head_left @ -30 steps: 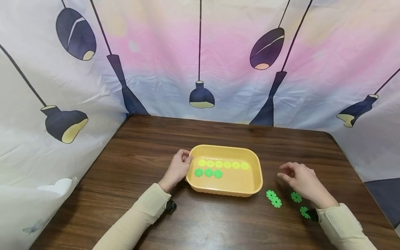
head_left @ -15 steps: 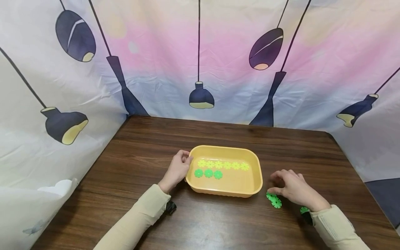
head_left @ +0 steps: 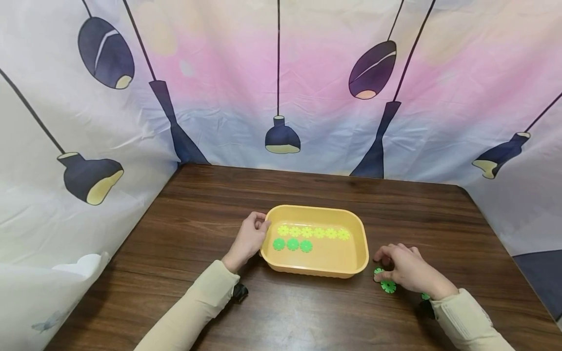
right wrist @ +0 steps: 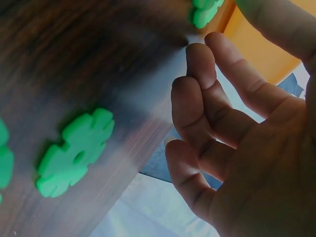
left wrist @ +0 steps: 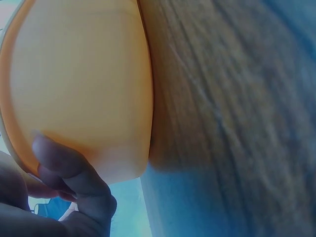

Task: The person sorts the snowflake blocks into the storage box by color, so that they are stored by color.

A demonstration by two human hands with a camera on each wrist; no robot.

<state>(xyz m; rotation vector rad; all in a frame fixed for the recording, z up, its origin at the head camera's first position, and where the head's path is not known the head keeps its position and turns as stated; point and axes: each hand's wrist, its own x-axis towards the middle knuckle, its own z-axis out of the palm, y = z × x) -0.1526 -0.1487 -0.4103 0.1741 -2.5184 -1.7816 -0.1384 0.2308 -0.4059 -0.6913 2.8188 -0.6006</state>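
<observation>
A yellow plastic tray (head_left: 316,272) stands on the table. My left hand (head_left: 248,241) grips its left end, the thumb (left wrist: 54,155) against the outer wall and the fingers at the rim. Inside lie a row of several yellow notched discs (head_left: 307,232) and, nearer me, three green notched discs (head_left: 292,244). Right of the tray, my right hand (head_left: 412,270) reaches down with thumb and index finger apart, the thumb overlapping two overlapping green discs (head_left: 388,286). In the right wrist view, these discs (right wrist: 206,12) show just beyond the fingertips, and another green disc (right wrist: 76,153) lies under the hand.
A further green disc (head_left: 425,296) peeks out by the right wrist, mostly hidden. The dark wooden table (head_left: 285,312) reaches back to a cloth backdrop (head_left: 237,87) printed with hanging lamps. More cloth hangs along the left and right sides.
My right hand has moved left and toward me, from above the loose green discs down to the overlapping pair beside the tray. The left hand has kept its grip on the tray.
</observation>
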